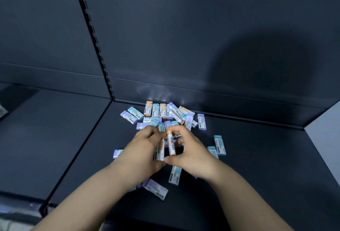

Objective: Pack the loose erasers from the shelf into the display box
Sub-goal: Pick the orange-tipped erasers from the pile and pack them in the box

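Gathering step. My right hand point(187, 150) pinches an orange eraser point(171, 145), left hand point(144, 147) grips a second eraser point(160, 154). Pile point(165, 114) lies far. Box unseen; next I must find it.

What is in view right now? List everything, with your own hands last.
loose erasers: roughly two dozen, white sleeves with teal, purple or orange ends, heaped by the shelf's back lip, a few scattered right and front
orange-ended eraser: one, on edge, between the hands
white-sleeved eraser: one, against the left palm
shelf: one, dark grey, under everything
back panel: dark grey, behind the shelf
slotted upright: one, black, left of the heap
display box: none in view
left hand: one, fingers curled over the white-sleeved eraser
right hand: one, fingers pinching the orange-ended eraser
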### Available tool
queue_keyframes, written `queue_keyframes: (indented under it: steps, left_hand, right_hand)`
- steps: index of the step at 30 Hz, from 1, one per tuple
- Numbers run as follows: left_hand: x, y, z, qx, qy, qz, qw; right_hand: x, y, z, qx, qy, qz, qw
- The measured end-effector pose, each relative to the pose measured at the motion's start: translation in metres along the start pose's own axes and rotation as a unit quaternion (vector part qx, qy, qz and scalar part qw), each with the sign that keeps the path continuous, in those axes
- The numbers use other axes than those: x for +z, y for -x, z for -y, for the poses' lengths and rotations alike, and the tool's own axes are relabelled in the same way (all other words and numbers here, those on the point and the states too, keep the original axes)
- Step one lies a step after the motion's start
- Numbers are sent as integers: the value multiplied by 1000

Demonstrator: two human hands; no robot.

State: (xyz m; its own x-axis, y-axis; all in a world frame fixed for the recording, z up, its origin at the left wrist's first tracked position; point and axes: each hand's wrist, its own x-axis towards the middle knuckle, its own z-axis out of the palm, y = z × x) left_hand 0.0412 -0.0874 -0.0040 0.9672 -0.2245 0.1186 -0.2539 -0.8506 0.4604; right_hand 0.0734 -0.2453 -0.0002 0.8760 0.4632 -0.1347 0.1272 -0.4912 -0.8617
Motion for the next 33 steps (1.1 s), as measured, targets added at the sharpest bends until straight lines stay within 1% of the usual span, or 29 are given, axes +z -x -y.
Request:
queue_keyframes:
  steps: [1,3,5,6,9,11,16,18,20,23,26,29,33]
  left_hand:
    - [0,1,-2,-1,-11,0,1000]
    - [-1,1,-4,-10,-30,17,999]
    - [-2,0,-3,-34,-59,57,996]
    - [-2,-1,-3,-48,-72,81,993]
    - [0,0,-1,-76,-70,139,985]
    - [3,3,0,-89,-55,156,982]
    - [6,2,4,-105,-51,171,978]
    - [5,1,2,-106,-63,176,977]
    - [2,2,0,-98,-64,159,980]
    - [-4,6,-2,-79,-62,105,989]
    - [-12,11,5,-52,-85,50,994]
    - [-26,20,23,-35,-110,16,993]
    - [-52,38,63,-6,-119,-10,993]
  right_hand:
    - [1,0,-1,6,27,-9,1000]
    - [1,-1,-6,8,129,-26,991]
    - [-2,-2,-12,6,240,-31,970]
    - [-4,-2,-15,9,271,-29,962]
    - [-12,2,-24,32,293,-19,955]
    - [-18,5,-27,33,302,-5,953]
    - [-29,3,-23,-15,336,56,940]
    - [-32,0,-20,-36,357,64,931]
    - [-33,-3,-16,-54,371,54,925]
    - [-27,-6,-4,-81,358,35,930]
    - [-11,-8,11,-105,371,20,922]
    - [12,-11,28,-111,370,-2,922]
    - [53,-19,55,-104,364,-28,925]
